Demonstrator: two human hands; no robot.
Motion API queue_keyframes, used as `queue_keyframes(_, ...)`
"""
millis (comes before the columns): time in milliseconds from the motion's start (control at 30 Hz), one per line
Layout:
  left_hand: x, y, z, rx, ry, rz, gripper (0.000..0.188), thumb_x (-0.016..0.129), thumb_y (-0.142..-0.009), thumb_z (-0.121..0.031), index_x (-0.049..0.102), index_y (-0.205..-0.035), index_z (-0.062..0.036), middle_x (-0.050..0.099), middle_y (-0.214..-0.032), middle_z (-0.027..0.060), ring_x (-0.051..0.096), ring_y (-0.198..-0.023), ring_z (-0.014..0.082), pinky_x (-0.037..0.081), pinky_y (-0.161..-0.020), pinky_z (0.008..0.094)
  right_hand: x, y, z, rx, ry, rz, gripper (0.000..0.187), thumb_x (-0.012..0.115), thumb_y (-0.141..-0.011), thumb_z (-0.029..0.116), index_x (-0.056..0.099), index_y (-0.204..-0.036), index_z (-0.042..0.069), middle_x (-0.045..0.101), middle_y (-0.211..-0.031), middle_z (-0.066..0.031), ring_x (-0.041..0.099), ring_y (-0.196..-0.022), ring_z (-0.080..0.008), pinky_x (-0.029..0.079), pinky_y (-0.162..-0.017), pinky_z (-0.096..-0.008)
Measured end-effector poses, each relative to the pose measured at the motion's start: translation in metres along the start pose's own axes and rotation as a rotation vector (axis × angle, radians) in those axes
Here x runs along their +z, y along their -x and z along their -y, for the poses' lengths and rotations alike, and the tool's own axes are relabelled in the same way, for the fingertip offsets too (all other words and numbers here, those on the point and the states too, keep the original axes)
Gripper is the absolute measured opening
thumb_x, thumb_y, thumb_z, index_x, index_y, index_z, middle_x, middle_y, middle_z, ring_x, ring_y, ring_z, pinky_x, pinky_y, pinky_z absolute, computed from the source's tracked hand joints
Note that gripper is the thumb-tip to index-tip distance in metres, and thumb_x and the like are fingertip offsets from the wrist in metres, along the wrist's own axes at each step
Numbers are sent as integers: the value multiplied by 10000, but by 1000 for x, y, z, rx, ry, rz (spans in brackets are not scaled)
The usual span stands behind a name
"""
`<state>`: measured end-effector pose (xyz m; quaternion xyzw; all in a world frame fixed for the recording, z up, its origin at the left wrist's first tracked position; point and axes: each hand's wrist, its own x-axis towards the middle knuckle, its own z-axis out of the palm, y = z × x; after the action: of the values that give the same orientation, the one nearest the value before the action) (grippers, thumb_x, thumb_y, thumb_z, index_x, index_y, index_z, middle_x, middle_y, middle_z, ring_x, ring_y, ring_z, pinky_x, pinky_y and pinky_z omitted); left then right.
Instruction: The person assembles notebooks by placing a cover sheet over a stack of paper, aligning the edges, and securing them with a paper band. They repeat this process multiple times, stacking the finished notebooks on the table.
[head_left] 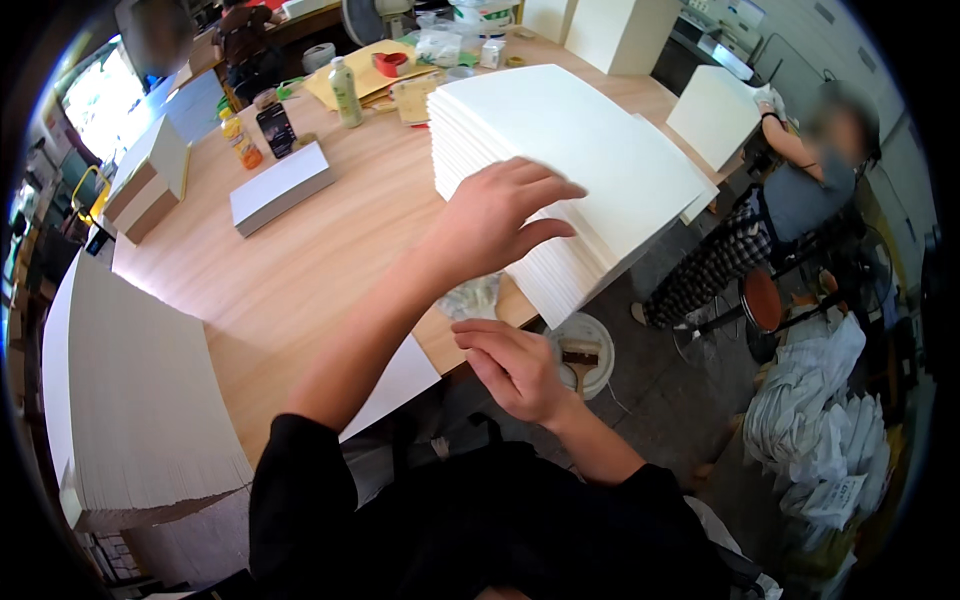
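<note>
My left hand (500, 215) is over the near left part of a tall stack of large white sheets (590, 130), fingers stretched and thumb apart. It holds nothing, and I cannot tell whether it touches the stack. Lower down, near the table's front edge, is my right hand (520, 375), its fingers curled together. Whatever they may hold is hidden. Between the two hands lies a crumpled clear plastic bag (470, 297), partly covered. A white sheet (395, 385) sticks out from beneath my left forearm at the table edge.
A tall paper stack (140, 390) stands at left; a smaller block (282, 188) lies on the wooden table (300, 270). Bottles (345, 92) stand behind it. A white bucket (582, 350) with a brush is below the edge. Another person (815, 195) works at right near white bags (815, 410).
</note>
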<state>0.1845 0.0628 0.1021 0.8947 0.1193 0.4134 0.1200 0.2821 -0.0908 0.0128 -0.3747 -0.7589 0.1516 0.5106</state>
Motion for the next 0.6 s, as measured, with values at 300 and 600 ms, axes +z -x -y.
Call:
queue_keyframes(300,32,-61,19,253,-241,210,438,848,-811,-317,777,-1224,-189,722,-1207,39,670,-1130,263,552,-963,407,-83,-8,33,150,493,-70,345,782,-905,152,693,-1179,-37,585,-1425,-266,729,-818,-268,595,-705,-361)
queue_keyframes(600,58,-57,-8,174,-315,-150,264,827,-773,-126,724,-1016,-113,732,-1037,30,709,-983,266,548,-923,393,-87,-5,28,301,649,73,580,818,-886,279,574,-1312,-29,441,-1513,-302,746,-841,-335,604,-657,-368)
